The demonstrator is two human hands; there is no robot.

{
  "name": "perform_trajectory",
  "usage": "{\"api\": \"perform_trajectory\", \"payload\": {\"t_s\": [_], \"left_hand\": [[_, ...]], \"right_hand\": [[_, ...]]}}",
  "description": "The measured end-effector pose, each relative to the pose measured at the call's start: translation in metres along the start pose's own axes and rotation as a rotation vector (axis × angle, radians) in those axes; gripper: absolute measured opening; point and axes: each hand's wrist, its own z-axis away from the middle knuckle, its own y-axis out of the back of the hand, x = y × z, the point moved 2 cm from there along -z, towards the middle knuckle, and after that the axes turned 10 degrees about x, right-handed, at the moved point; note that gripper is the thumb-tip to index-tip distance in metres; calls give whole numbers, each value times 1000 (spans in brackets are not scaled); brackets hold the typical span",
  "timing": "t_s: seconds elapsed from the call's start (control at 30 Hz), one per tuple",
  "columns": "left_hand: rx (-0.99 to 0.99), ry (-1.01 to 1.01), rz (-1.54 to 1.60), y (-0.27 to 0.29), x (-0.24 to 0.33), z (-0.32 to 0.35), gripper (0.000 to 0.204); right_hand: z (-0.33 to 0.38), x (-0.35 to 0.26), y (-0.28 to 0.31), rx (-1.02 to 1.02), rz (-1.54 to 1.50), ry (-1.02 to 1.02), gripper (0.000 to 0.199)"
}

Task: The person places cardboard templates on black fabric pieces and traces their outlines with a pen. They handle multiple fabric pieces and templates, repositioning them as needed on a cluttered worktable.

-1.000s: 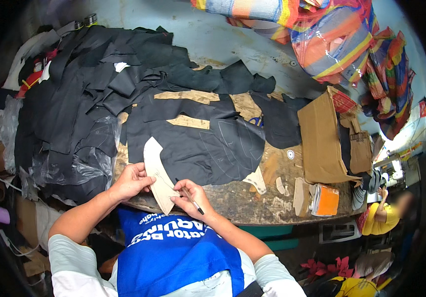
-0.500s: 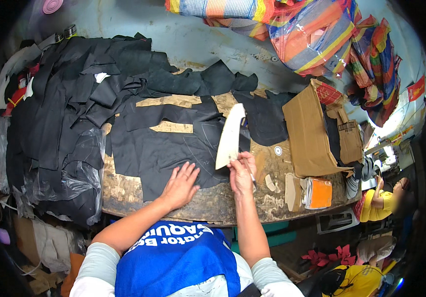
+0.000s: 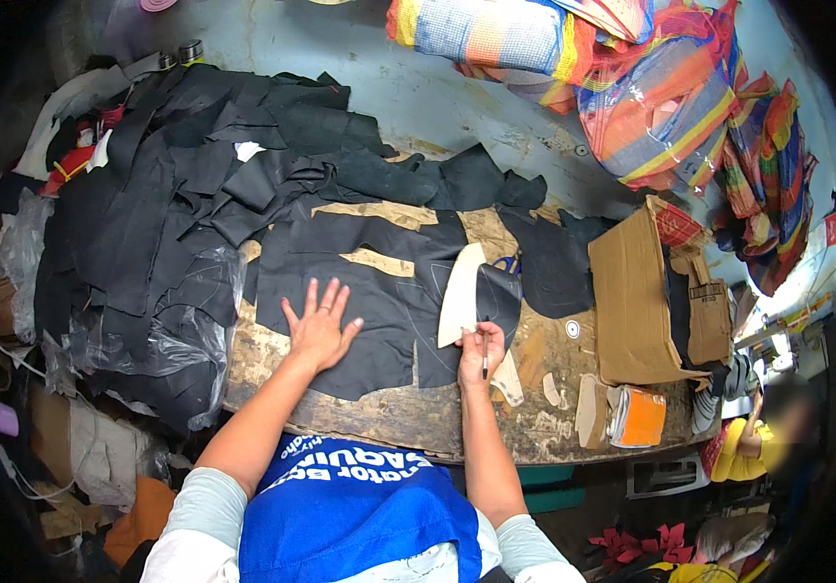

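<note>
My left hand (image 3: pixel 319 325) lies flat with fingers spread on a large piece of black fabric (image 3: pixel 379 311) spread over the worn wooden table (image 3: pixel 408 418). My right hand (image 3: pixel 481 350) grips a pale cream pattern piece (image 3: pixel 460 294) standing on the fabric's right side, and a thin pen or marker (image 3: pixel 484 361) points down from the same fingers. Faint chalk lines show on the black fabric beside the pattern.
A heap of black fabric pieces (image 3: pixel 175 185) and clear plastic (image 3: pixel 136 330) fills the left. Cardboard boxes (image 3: pixel 646 291) and an orange packet (image 3: pixel 640 416) sit at the right. Striped bags (image 3: pixel 651 87) hang behind. A person in yellow (image 3: pixel 753 442) sits lower right.
The cream pattern, held in both hands near my body a second ago, has moved right onto the fabric. My left hand let go and slid left, flattening on the cloth.
</note>
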Motion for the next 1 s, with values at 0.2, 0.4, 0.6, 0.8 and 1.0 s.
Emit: {"api": "perform_trajectory", "payload": {"t_s": [0.2, 0.4, 0.6, 0.8, 1.0], "left_hand": [[110, 166, -57, -6, 14, 31, 69], [-81, -117, 26, -14, 43, 94, 67], [78, -312, -8, -11, 19, 47, 55], [443, 248, -56, 13, -57, -2, 57], [256, 440, 1336, 24, -64, -17, 16]], "right_hand": [[-36, 8, 0, -28, 176, 172, 25], [-94, 9, 22, -11, 427, 285, 26], [-122, 5, 26, -42, 370, 328, 23], [-120, 10, 32, -72, 352, 279, 23], [-111, 16, 35, 24, 318, 324, 22]]}}
